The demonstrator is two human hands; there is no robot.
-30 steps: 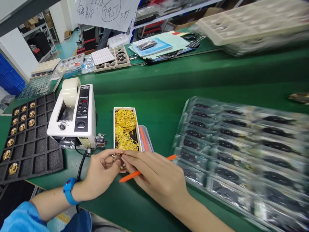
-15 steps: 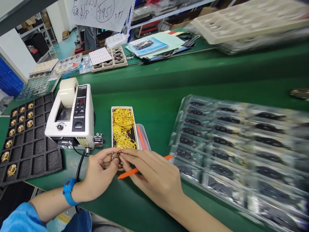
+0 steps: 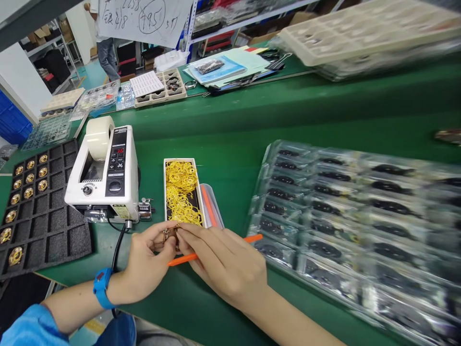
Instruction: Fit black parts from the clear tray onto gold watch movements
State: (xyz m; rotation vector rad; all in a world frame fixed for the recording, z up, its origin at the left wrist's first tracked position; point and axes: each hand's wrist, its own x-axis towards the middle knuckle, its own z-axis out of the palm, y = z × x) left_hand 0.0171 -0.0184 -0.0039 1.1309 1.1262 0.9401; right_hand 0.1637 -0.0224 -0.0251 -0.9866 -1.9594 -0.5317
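Observation:
My left hand pinches a small brass-coloured metal part just below the box of yellow rubber bands. My right hand meets it there, fingertips closed on the same part, with an orange stick lying across under its fingers. A blue band sits on my left wrist.
A white tape dispenser with a tape roll stands left of the box. A black foam tray holding several gold parts is at far left. Clear blister trays with dark parts fill the right. Papers and trays sit on the far bench; a person stands beyond.
Both hands stay together on the small part and have hardly shifted. The view has drifted slightly, so everything sits a little further left.

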